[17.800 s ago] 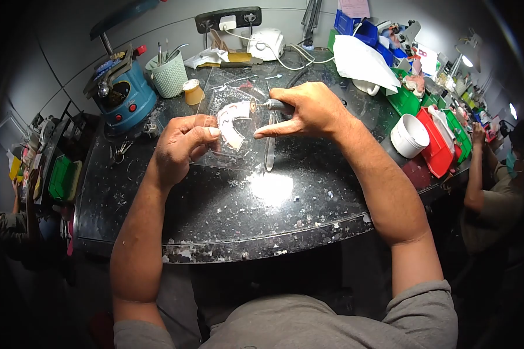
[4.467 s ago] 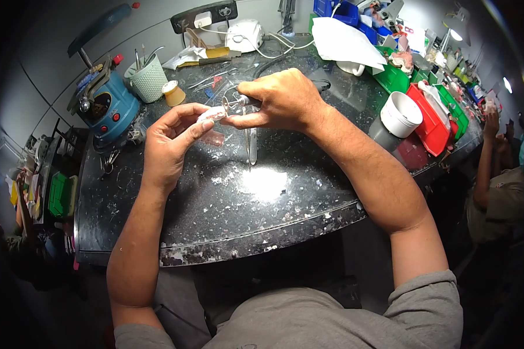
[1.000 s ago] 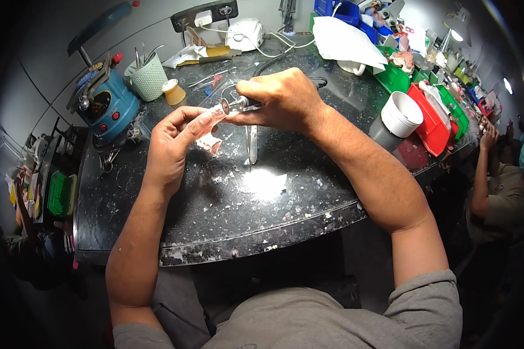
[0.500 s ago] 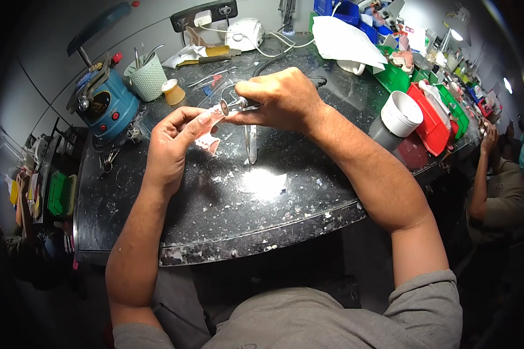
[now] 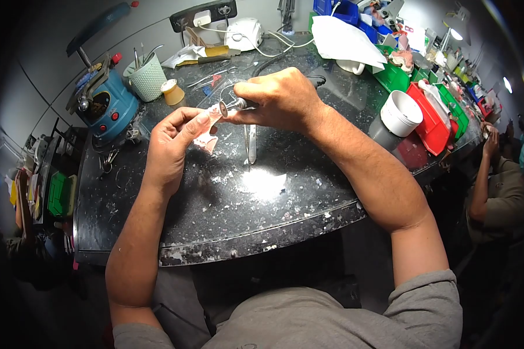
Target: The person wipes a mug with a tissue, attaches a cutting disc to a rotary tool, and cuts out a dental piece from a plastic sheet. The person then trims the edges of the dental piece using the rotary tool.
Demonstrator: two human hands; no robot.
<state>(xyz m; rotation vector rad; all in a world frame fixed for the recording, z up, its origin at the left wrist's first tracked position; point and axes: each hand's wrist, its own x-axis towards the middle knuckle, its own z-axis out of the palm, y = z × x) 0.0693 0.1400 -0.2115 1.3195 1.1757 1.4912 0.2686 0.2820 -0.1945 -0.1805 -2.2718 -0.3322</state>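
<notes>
My left hand (image 5: 176, 139) pinches a pale pink, curved dental piece (image 5: 207, 138) between thumb and fingers, over the black worktop. My right hand (image 5: 279, 100) is closed around a metal rotary handpiece (image 5: 237, 104) that points left. A small round disc (image 5: 223, 109) on its tip is at the upper end of the pink piece; whether the two touch is too small to tell. The fingertips of both hands are close together. Below the handpiece, a flat metal tool (image 5: 252, 145) lies on the worktop.
A blue machine (image 5: 112, 107), a pale green tool cup (image 5: 147, 78) and a yellowish pot (image 5: 172, 93) stand at the left. White tubs (image 5: 402, 111), a red tray (image 5: 429, 125) and green bins (image 5: 391, 78) are at the right. Co-workers (image 5: 497, 192) sit at the far sides.
Earlier, a broad white arch-shaped piece was in my left hand over a clear sheet; now it holds the pink piece, turned differently. Over the last second both hands have barely moved.
</notes>
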